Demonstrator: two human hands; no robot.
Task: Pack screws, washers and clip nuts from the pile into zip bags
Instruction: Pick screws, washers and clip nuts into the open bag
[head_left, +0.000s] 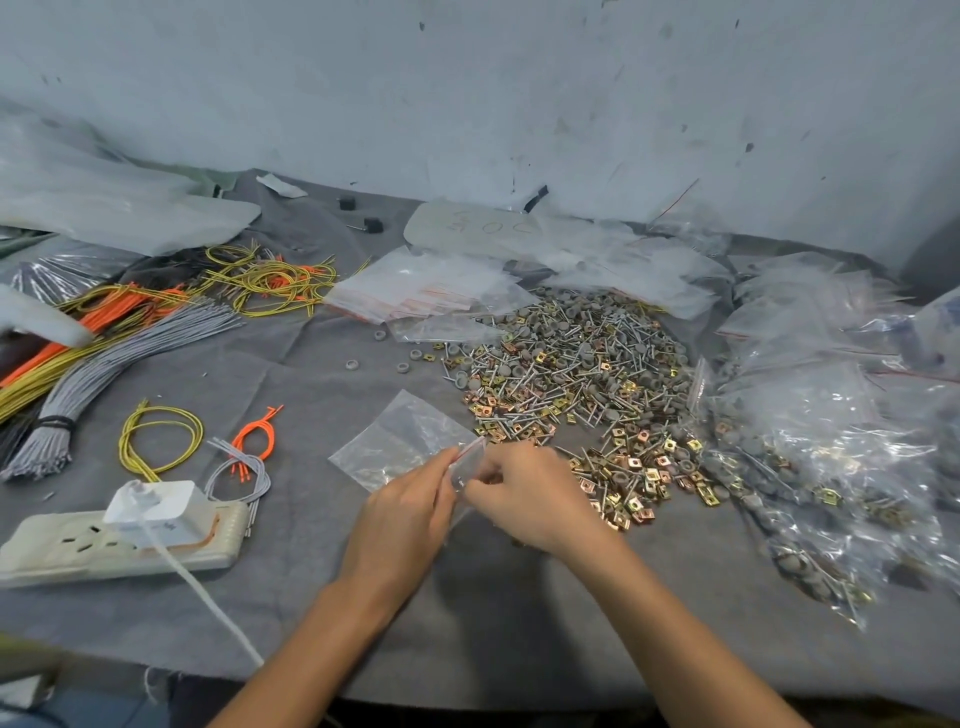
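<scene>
Left hand (410, 514) and right hand (524, 493) are both pinching the zip bag (405, 441) at its red-striped mouth, fingers curled tight. Probably opening it; contents unclear. The pile (571, 364) is sitting just right of the fingers, so next is needing one hand freed to grab parts.

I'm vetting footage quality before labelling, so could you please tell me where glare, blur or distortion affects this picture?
Head view: wide-angle bending bows the far edge of the table; glare speckles the filled bags at right and the zip bag pinched by the left hand and right hand; the pile is fairly sharp; shadows are soft.
</scene>
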